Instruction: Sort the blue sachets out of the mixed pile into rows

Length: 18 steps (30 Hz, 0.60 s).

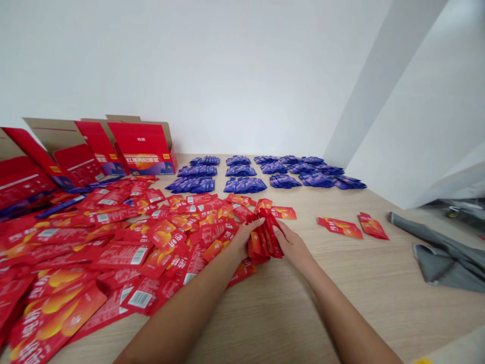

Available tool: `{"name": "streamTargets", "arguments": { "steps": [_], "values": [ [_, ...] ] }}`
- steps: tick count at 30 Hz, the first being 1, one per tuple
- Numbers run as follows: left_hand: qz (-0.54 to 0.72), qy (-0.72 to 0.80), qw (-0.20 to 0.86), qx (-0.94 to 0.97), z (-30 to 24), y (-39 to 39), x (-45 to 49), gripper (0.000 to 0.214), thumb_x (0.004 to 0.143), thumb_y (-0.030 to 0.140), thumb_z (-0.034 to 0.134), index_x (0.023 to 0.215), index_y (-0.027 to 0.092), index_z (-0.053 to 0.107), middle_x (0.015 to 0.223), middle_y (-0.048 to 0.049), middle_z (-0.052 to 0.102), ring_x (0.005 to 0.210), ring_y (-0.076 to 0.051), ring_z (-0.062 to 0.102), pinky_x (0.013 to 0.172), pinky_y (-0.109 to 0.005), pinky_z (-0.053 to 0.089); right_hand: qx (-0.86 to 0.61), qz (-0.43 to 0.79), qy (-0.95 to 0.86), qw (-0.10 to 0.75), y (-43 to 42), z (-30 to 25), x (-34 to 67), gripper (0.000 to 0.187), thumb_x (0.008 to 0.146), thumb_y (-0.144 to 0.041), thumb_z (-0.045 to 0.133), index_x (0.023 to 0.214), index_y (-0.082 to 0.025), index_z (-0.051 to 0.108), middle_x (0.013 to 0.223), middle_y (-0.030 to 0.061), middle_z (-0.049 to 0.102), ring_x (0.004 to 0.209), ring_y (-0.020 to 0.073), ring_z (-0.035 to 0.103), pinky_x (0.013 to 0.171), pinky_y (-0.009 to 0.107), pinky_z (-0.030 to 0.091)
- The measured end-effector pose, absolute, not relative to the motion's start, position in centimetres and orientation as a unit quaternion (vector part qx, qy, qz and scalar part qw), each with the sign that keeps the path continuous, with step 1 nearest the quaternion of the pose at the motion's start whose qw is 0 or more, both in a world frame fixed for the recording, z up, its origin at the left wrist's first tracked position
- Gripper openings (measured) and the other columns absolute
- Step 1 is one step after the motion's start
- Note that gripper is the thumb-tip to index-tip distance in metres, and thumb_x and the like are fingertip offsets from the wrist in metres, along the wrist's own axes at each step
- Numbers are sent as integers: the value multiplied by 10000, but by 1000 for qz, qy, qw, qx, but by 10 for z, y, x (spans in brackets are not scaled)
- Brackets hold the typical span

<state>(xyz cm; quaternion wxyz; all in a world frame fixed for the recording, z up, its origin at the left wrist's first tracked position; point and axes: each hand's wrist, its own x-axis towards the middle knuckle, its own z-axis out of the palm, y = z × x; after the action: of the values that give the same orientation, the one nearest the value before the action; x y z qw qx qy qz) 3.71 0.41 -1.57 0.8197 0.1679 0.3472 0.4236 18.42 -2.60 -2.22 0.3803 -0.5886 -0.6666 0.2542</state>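
Observation:
Both my hands hold one upright stack of red sachets (pixel 264 236) just above the wooden table (pixel 303 303). My left hand (pixel 242 237) grips the stack's left side with curled fingers. On the stack's right side my right hand (pixel 291 245) presses in, fingers closed on it. A wide heap of loose red sachets (pixel 113 242) spreads over the table to the left of my hands, touching my left forearm.
Several neat piles of blue sachets (pixel 242 174) lie in rows at the back. Two small red piles (pixel 352 226) sit to the right. Open red cartons (pixel 144 146) stand at the back left. Grey cloth (pixel 443 253) lies at the right edge.

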Motion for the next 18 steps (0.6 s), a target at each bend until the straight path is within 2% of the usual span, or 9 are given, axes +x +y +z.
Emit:
{"name": "streamTargets", "arguments": {
  "steps": [3, 6, 12, 15, 18],
  "values": [
    [416, 338, 826, 173, -17, 5, 35, 141, 802, 227, 658, 886, 116, 638, 723, -79, 724, 587, -181, 692, 640, -313, 586, -578, 284, -659, 389, -24, -23, 185, 500, 890, -523, 382, 1272, -244, 546, 1301, 65, 600, 1215, 237, 539, 1059, 440, 376],
    [407, 334, 831, 178, -19, 7, 34, 143, 801, 237, 661, 865, 112, 637, 696, -78, 716, 545, -179, 678, 592, -305, 580, -578, 276, -670, 375, -22, -27, 188, 506, 870, -484, 423, 1286, -213, 523, 1286, 92, 607, 1200, 252, 548, 1050, 450, 383],
    [422, 329, 828, 170, -21, 8, 34, 150, 768, 227, 700, 850, 117, 638, 679, -65, 712, 535, -172, 675, 607, -295, 574, -580, 247, -685, 366, -21, -33, 190, 442, 912, -393, 319, 1240, -198, 541, 1184, 107, 660, 1151, 255, 579, 1022, 456, 403],
    [418, 331, 827, 177, -20, 7, 34, 152, 767, 227, 699, 850, 114, 641, 682, -72, 716, 544, -179, 677, 606, -300, 570, -591, 243, -683, 353, -26, -25, 185, 468, 924, -451, 317, 1276, -211, 511, 1211, 109, 646, 1154, 259, 580, 996, 446, 420],
    [414, 339, 823, 190, -19, 6, 34, 121, 791, 225, 669, 831, 115, 641, 680, -70, 716, 537, -176, 668, 579, -299, 565, -608, 240, -685, 322, -32, -15, 179, 572, 895, -551, 373, 1335, -194, 455, 1238, 133, 626, 1144, 285, 588, 963, 450, 436]
  ]
}}
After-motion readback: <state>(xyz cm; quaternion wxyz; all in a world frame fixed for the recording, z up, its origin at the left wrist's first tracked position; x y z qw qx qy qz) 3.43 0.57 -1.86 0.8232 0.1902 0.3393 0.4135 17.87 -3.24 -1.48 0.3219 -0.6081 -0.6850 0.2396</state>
